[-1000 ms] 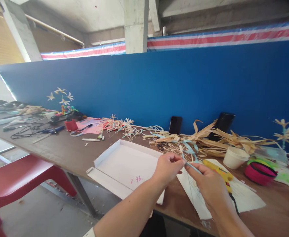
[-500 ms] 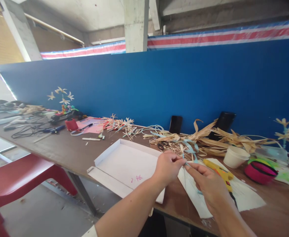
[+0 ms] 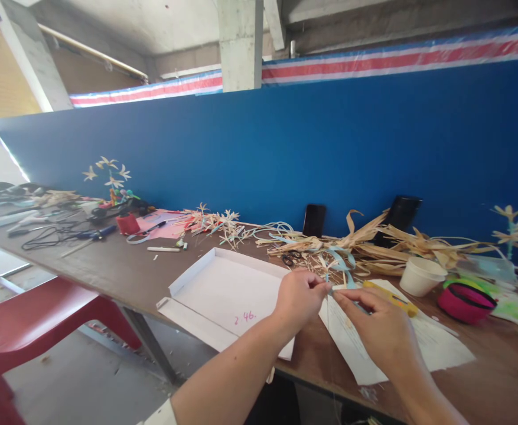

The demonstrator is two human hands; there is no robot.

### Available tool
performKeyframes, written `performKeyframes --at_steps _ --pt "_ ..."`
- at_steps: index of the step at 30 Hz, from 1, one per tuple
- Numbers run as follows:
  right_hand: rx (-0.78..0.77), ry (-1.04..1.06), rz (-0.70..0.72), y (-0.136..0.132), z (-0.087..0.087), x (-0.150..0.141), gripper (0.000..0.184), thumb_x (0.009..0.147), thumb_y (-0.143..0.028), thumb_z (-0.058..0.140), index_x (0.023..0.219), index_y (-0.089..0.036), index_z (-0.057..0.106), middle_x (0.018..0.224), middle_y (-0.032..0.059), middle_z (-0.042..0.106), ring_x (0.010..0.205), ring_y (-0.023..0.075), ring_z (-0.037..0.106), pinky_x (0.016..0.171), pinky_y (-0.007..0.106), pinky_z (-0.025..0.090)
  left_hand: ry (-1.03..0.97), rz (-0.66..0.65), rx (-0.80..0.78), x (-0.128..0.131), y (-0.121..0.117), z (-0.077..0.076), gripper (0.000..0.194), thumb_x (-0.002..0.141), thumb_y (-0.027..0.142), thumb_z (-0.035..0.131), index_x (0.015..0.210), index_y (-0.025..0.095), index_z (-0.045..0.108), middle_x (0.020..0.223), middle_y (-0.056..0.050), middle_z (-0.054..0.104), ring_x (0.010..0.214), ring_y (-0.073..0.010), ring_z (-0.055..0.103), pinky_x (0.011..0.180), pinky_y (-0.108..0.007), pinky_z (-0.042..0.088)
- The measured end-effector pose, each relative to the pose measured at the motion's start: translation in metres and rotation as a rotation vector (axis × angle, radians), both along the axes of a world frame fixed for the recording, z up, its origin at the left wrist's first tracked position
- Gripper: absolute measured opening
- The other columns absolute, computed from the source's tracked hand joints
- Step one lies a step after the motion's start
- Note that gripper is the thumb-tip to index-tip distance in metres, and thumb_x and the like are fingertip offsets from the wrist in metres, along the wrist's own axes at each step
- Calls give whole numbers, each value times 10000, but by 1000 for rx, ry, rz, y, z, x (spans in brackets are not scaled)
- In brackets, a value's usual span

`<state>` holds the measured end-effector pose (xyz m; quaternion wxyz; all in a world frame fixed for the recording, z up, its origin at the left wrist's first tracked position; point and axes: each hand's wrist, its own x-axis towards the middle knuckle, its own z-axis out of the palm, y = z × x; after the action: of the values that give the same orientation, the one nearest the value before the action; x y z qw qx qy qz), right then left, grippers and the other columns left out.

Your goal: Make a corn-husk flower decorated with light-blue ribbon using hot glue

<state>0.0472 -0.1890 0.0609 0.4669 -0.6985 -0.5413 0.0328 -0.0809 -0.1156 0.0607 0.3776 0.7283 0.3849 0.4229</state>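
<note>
My left hand (image 3: 300,300) is closed in a pinch over the table, holding a thin wire stem (image 3: 328,313) that hangs down below the fingertips. A bit of light blue wrapping shows on the stem just above the thumb. My right hand (image 3: 380,327) pinches close beside it, with a light blue strip partly hidden in its fingers. Under the right hand lie a sheet of white paper (image 3: 351,348) and a yellow glue gun (image 3: 403,302), which the hand partly covers. Left of my hands is a shallow white box lid (image 3: 227,289) with pink handwriting.
Dried husks (image 3: 422,251), light blue ribbon (image 3: 342,260) and scissors (image 3: 289,258) lie behind my hands. Two phones (image 3: 314,221) lean on the blue partition (image 3: 241,159). A white cup (image 3: 422,277) and pink pouch (image 3: 465,304) stand right. A red chair (image 3: 41,313) is left.
My right hand has turned and shifted slightly, covering more of the glue gun; its fingertips remain near the stem. The left hand keeps its pinch almost in place.
</note>
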Motion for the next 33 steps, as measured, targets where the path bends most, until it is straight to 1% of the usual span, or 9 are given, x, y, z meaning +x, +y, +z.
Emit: performKeyframes --at_steps 5,8,11,14,17,26,33 --pt "-23 -30 37 -4 -3 3 271 736 -472 570 747 -238 707 843 45 665 801 209 583 706 301 432 -37 19 -52 3 -3 2 149 698 286 631 602 172 638 695 -5 575 691 -131 536 686 -247 417" --pt "-42 -43 25 -4 -4 5 284 738 -486 566 763 -241 707 835 34 663 727 189 573 657 294 428 -43 19 -82 4 -3 3 155 692 279 637 586 167 625 676 -1 557 680 -126 527 670 -243 409" --pt "-70 -41 1 -4 -5 5 313 728 -512 560 766 -238 707 806 29 667 661 178 558 621 294 420 -39 10 -51 4 -2 3 161 697 274 634 580 165 614 679 1 549 676 -122 521 666 -242 402" --pt "-73 -35 -15 -5 -6 5 339 717 -531 555 768 -232 708 789 35 671 664 187 563 616 299 419 -20 -4 -5 4 -2 3 161 702 262 627 575 165 605 683 2 542 680 -122 518 666 -242 396" --pt "-84 -28 -19 -7 -7 6 341 715 -533 554 769 -235 711 790 37 671 677 192 569 617 302 419 -5 -13 2 5 -2 3 162 697 247 631 564 163 591 675 5 532 675 -119 513 657 -241 390" --pt "-84 5 -9 -9 -3 5 307 700 -504 572 759 -240 717 814 42 681 728 211 592 653 310 432 -56 -29 -128 6 -3 3 190 663 259 666 540 158 563 647 19 515 631 -105 486 608 -233 370" --pt "-56 -2 -5 -10 -3 4 309 697 -507 571 747 -239 716 811 45 688 729 216 605 643 309 441 -84 -36 -202 6 -4 5 184 642 275 685 552 157 575 606 23 520 609 -105 477 582 -229 360"
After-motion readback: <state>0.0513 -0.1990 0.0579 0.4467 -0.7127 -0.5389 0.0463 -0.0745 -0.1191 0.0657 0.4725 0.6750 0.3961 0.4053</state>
